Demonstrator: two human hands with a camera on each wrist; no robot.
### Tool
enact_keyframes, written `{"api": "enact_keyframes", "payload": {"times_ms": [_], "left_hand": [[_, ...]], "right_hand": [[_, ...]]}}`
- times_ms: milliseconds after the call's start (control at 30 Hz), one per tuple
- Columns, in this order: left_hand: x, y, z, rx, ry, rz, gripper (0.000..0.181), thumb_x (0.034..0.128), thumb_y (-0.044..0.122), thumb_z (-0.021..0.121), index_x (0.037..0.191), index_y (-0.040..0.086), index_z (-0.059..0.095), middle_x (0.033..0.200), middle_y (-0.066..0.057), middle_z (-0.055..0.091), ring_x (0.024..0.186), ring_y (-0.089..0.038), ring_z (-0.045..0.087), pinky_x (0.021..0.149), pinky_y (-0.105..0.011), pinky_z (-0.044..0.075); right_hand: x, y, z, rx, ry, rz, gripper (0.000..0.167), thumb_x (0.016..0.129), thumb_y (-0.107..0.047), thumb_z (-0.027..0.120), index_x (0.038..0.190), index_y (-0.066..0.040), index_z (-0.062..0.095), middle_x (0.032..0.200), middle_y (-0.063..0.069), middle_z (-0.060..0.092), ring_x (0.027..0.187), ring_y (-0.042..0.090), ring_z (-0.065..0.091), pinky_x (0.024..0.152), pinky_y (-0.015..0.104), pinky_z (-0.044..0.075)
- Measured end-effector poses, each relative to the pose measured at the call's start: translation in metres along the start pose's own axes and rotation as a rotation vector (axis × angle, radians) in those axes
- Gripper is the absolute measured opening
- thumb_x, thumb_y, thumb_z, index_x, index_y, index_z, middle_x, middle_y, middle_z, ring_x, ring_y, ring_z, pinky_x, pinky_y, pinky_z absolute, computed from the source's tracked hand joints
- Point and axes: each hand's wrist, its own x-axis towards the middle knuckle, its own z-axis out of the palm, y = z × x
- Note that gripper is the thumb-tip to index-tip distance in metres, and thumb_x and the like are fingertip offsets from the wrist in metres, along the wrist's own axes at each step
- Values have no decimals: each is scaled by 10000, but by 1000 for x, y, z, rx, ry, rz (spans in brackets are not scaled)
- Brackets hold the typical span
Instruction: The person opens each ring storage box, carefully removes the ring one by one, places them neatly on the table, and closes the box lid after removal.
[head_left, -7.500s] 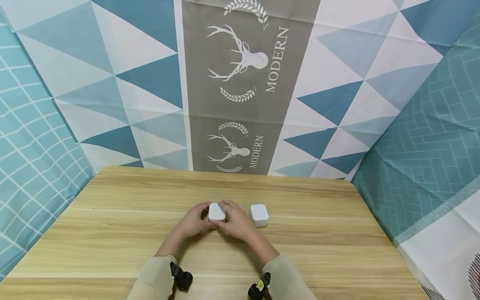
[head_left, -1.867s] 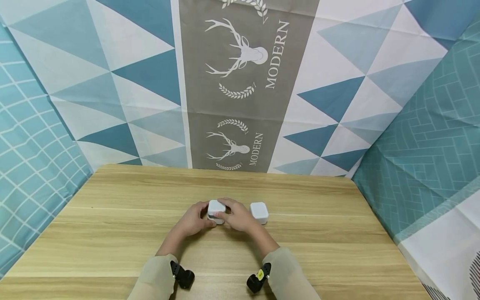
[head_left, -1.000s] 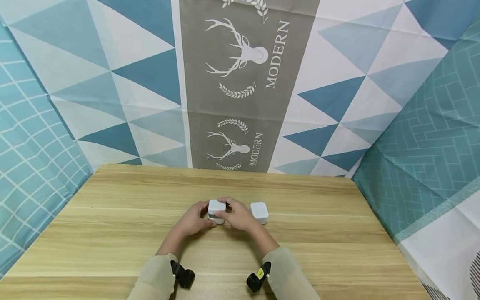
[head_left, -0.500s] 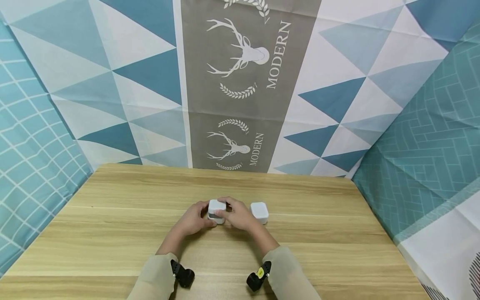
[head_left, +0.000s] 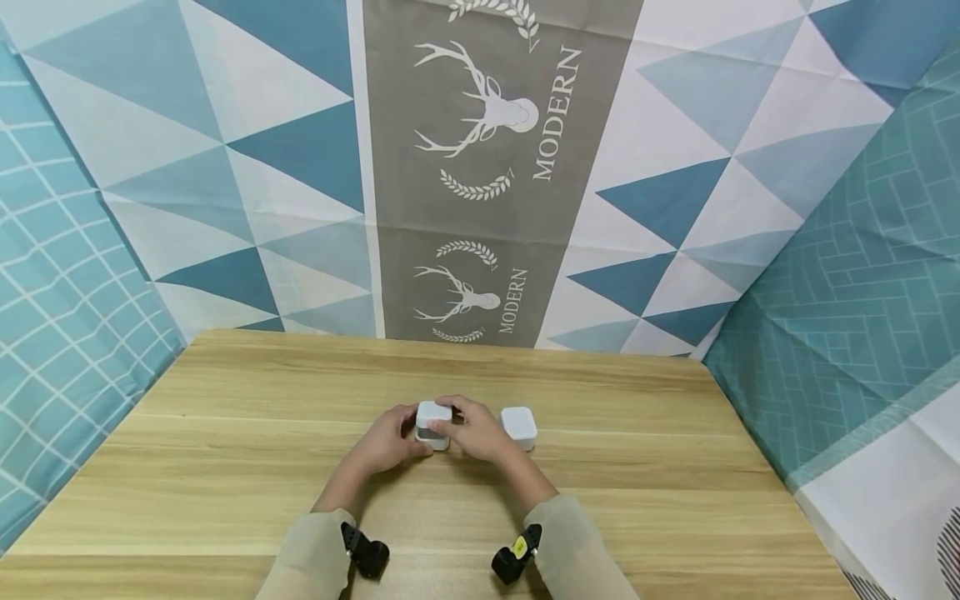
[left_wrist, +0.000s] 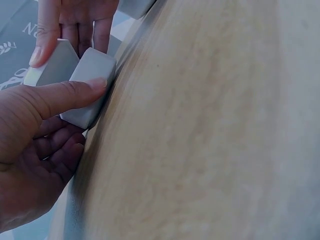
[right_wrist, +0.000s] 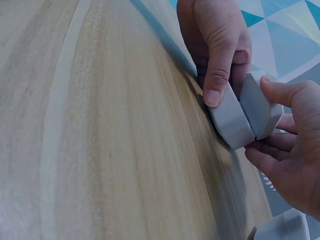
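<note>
White box (head_left: 433, 412), top half (right_wrist: 262, 105) tilted

The left hand (head_left: 386, 438) curls round the bottom half (right_wrist: 232, 121) on the bench (head_left: 247, 467). The right hand (head_left: 481, 432) pinches the top half. Just right of that hand is 1 more white box (head_left: 519, 424).

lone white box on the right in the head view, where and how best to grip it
The lone white box is probably best pinched across its front and back sides, below the rounded top edges, coming from above or its right: the flat top shows no handle, and the right hand crowds its left.
</note>
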Motion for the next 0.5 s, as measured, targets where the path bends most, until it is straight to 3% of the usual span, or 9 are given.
{"api": "enact_keyframes", "payload": {"times_ms": [500], "left_hand": [[1,0,0,10,-3,-1,695,729,160,787,1321,-42,485,1189,-162,593,1195,-323,504,1063,-505,360]], "right_hand": [[0,1,1,27,14,3,499,887,-409,603,1289,-120,542,1272,74,588,1149,215,573,949,352,490]]}}
